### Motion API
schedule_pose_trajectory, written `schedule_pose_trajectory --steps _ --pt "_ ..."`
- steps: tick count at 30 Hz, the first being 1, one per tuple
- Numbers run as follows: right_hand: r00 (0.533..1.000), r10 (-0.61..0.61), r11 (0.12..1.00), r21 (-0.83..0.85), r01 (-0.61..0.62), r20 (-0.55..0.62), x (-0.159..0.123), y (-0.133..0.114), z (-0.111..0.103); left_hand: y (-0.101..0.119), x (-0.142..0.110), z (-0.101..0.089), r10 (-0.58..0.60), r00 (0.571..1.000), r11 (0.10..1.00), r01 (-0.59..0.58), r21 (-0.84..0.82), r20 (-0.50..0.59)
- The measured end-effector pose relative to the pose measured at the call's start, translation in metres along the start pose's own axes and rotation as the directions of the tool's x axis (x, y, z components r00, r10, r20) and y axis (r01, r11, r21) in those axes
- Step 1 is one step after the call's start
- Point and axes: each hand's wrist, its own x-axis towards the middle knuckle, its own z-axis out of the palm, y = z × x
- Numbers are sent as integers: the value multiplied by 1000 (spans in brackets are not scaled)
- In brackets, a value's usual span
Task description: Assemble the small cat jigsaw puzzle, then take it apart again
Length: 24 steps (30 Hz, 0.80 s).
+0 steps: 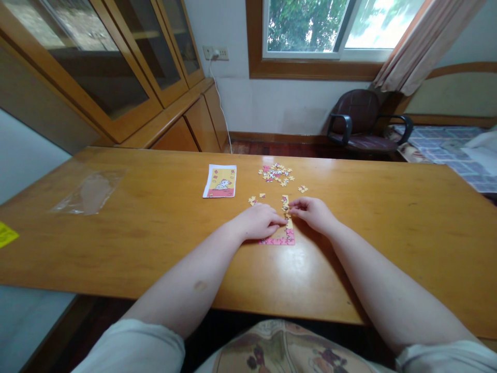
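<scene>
A partly joined strip of jigsaw puzzle lies on the table, with a pink bottom row (276, 241) and a yellow column (289, 224) rising on its right side. My left hand (261, 220) rests palm down just left of the column, fingers stretched out and fingertips touching its edge. From the right, my right hand (313, 213) reaches in with thumb and fingers pinched at a small yellow puzzle piece (286, 208) in the upper part of the column. The fingertips partly cover that piece. A few loose pieces (252, 200) lie just beyond my left hand.
Behind the strip is a pile of loose puzzle pieces (276, 173), with a small cluster (302, 189) nearer. A picture card (220, 181) of a white animal lies to the left. Farther left are a clear plastic bag (91, 191) and a yellow paper (6, 235).
</scene>
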Motion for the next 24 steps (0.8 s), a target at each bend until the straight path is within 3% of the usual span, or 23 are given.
schedule_pose_trajectory --steps 10,24 --pt "1000 -6 998 -64 7 14 1 2 2 -2 1 4 -20 1000 1000 20 9 21" --pt "993 13 934 -353 -53 -114 -7 -12 10 -1 2 4 -28 1000 999 29 -17 10"
